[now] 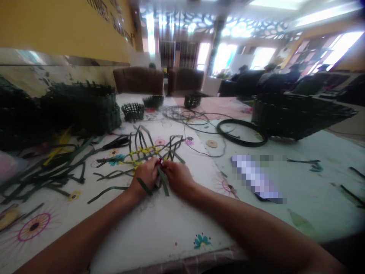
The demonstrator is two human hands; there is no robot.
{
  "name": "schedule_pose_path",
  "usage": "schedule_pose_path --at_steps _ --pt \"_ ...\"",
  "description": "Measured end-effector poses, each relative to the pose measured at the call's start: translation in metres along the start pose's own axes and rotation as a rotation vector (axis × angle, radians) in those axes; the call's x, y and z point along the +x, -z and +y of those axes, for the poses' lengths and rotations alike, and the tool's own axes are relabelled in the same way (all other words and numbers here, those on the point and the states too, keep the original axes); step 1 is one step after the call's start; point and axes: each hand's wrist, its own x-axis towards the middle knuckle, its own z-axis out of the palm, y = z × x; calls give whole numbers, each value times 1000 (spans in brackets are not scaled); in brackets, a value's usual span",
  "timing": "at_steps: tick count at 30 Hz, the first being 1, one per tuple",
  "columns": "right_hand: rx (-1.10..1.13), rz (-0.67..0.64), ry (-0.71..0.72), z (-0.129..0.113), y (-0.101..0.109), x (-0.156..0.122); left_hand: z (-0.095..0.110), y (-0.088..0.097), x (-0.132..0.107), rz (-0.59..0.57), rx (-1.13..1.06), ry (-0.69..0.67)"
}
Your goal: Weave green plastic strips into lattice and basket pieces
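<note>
A flat woven mat [148,150] of dark green strips with yellow crossings lies on the white flowered tablecloth [159,224] in front of me. My left hand [146,176] and my right hand [177,177] meet at its near edge. Both are closed, pinching the ends of green strips [163,182] that stick out toward me between them. The fingertips are partly hidden behind the knuckles.
Loose green strips [57,163] and scissors [115,143] lie to the left. Finished dark green baskets stand at left [85,106], far middle [133,111] and right [296,114]. A black coil [241,133] and thin wire lie beyond. People sit at the far right.
</note>
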Motion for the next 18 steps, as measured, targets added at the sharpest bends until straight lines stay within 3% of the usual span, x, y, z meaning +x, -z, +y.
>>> schedule_pose_path --at_steps 5,11,18 --pt "119 17 27 -3 -2 -3 2 7 9 -91 -70 120" --pt "202 73 25 -6 -4 -5 0 9 7 -76 -384 136" --pt "231 79 38 -7 1 -7 -5 14 6 -215 -536 94"
